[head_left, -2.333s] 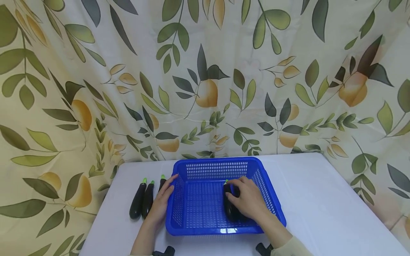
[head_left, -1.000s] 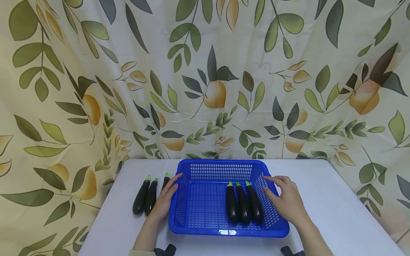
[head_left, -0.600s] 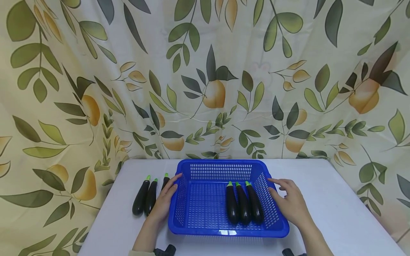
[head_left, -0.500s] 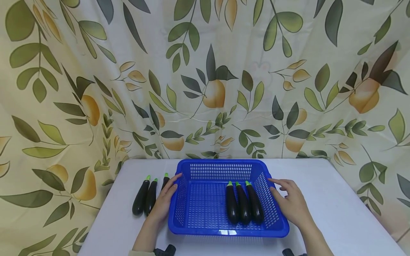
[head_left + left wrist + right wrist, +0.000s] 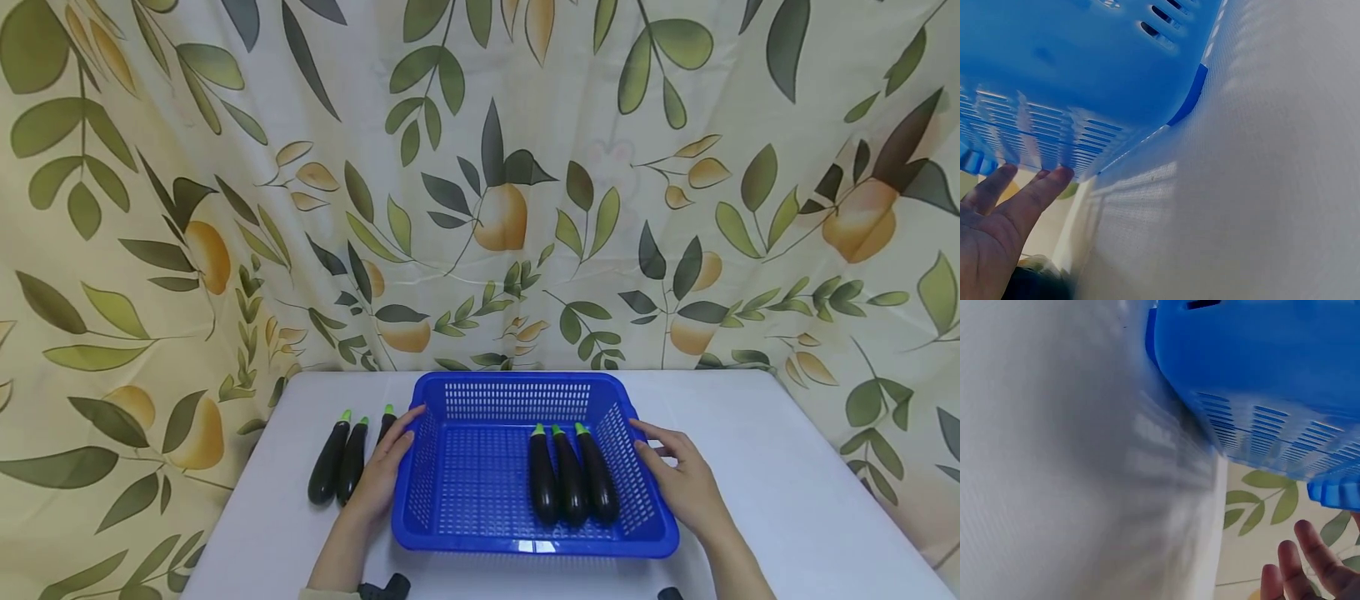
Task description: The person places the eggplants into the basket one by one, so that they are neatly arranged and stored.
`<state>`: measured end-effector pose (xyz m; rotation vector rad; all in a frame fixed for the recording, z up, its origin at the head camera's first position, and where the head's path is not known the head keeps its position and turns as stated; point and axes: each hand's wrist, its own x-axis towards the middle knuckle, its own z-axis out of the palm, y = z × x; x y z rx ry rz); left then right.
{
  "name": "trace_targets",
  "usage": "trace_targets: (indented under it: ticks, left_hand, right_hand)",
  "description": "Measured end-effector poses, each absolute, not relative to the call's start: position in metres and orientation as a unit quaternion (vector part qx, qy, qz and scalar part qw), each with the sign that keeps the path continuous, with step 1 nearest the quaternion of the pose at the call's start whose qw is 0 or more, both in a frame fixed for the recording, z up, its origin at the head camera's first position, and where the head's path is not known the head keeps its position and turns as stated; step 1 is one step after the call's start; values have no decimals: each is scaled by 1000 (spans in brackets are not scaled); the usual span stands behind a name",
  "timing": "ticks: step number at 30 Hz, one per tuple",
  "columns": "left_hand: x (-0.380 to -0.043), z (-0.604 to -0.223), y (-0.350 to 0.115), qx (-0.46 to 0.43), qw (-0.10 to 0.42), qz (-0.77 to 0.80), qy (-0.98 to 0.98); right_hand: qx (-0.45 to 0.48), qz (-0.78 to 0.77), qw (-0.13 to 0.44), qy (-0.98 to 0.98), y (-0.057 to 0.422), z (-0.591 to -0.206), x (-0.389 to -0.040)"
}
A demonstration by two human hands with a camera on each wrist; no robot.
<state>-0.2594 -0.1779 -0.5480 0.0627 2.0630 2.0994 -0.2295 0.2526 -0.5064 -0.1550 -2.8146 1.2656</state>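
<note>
Fingers of the left hand [image 5: 381, 468] lie extended against one side of the blue basket [image 5: 517, 377]; those of the right hand [image 5: 686, 479] are spread at the opposite rim, their contact beneath it hard to tell. Neither set is curled round it. Inside, nearer the right fingers, lie three eggplants [image 5: 573, 492]; three loose ones [image 5: 353, 460] rest on the surface [image 5: 765, 475] beyond the left fingers. The step seems to be steadying the basket; shifting it would call for an even two-sided hold.

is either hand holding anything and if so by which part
Neither hand visibly grips anything: the left hand touches the blue basket on its left side, the right hand is at its right rim.
</note>
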Motion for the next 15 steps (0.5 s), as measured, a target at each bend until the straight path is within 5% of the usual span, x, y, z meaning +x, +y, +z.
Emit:
trace_targets:
  ticks: [15]
  left_hand:
    - [-261, -548, -178, 5, 107, 711, 695]
  right_hand:
    - [-84, 503, -33, -859, 259, -521, -233]
